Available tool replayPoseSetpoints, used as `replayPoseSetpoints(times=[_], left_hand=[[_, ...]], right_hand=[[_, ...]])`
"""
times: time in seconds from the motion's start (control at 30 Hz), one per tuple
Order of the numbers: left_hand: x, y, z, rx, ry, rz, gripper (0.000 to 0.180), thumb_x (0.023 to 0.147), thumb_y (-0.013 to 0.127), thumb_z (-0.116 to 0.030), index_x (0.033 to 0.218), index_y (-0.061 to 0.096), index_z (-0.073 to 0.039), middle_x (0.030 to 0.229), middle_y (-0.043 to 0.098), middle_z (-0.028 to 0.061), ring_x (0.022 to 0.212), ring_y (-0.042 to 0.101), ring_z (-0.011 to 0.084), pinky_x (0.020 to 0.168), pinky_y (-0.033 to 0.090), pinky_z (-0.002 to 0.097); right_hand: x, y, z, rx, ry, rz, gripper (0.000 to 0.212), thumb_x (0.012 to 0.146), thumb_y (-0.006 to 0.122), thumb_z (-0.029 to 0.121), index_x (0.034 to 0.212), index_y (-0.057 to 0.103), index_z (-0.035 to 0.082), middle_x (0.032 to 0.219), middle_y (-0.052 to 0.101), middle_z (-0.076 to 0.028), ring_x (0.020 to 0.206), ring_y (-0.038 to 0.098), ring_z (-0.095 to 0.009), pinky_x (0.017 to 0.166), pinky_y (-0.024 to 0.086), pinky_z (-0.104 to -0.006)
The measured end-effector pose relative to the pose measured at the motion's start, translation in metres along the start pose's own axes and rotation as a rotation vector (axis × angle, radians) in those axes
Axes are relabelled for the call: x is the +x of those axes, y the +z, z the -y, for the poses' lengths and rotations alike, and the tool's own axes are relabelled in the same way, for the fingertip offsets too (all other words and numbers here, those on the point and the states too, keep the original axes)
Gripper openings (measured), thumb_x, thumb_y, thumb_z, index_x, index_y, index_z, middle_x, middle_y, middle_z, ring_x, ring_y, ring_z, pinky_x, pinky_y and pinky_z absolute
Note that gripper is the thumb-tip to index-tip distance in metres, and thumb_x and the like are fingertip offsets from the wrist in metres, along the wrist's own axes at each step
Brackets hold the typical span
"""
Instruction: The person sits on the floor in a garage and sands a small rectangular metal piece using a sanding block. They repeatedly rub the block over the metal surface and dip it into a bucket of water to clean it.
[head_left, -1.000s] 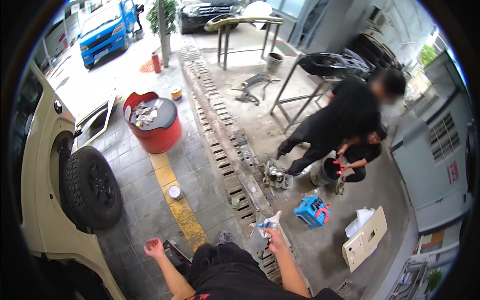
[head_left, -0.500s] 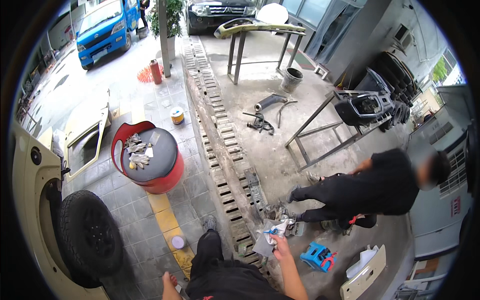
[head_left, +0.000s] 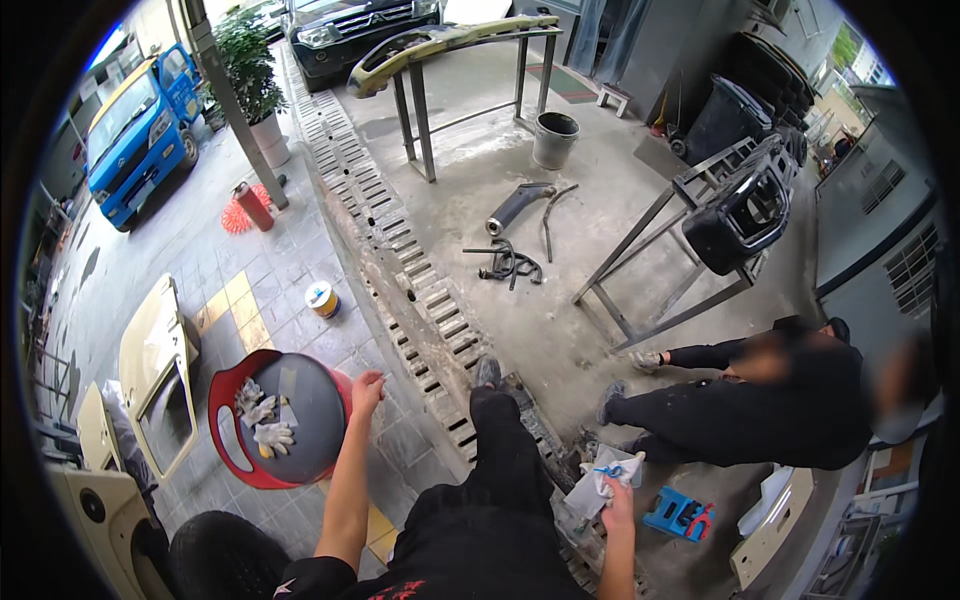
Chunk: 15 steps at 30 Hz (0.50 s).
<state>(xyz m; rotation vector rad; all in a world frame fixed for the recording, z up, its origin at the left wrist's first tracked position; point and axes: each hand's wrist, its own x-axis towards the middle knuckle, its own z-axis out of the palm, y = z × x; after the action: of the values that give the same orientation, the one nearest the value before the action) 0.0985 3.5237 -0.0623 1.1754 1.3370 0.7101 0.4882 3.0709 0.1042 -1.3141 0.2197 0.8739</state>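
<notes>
My right hand is closed on a crumpled white cloth or plastic piece with a small blue thing in it. Just below that bundle is a flat, greyish translucent sheet; whether I grip it too is unclear. My left hand hangs out to the left with curled fingers, beside the red stool with a dark round seat. Anything inside those fingers is too small to make out. On the seat lie several whitish work gloves.
My shoe is at the slotted drain grating. A co-worker in black sits low at the right, near a blue plastic case. Ahead stand metal stands, a bucket, and a pipe with hoses.
I have moved forward and the view has turned, with my foot now at the grating. My left hand has swung forward beside the stool. The bundle remains in my right hand.
</notes>
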Motion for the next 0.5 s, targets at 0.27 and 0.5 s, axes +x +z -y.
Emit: replayPoseSetpoints(times=[0.27, 0.5], left_hand=[[0.202, 0.071, 0.045, 0.197, -0.472, 0.127, 0.015, 0.082, 0.072, -0.015, 0.091, 0.071, -0.003, 0.061, 0.058, 0.0009, 0.051, 0.054, 0.0122, 0.051, 0.047, 0.0278], [0.204, 0.104, -0.051, 0.237, -0.949, 0.2, 0.073, 0.089, 0.057, -0.062, 0.144, 0.046, -0.015, 0.128, 0.058, 0.0144, 0.108, 0.059, 0.0314, 0.08, 0.05, 0.0546]], right_hand=[[0.308, 0.161, -0.01, -0.15, 0.036, 0.03, 0.044, 0.082, 0.068, -0.002, 0.124, 0.058, 0.001, 0.112, 0.066, -0.008, 0.1, 0.066, -0.021, 0.088, 0.053, -0.0364], [0.416, 0.372, 0.095, -0.301, 0.149, 0.262, 0.035, 0.085, 0.069, 0.002, 0.118, 0.059, 0.0, 0.107, 0.069, -0.007, 0.098, 0.067, -0.018, 0.087, 0.053, -0.0332]])
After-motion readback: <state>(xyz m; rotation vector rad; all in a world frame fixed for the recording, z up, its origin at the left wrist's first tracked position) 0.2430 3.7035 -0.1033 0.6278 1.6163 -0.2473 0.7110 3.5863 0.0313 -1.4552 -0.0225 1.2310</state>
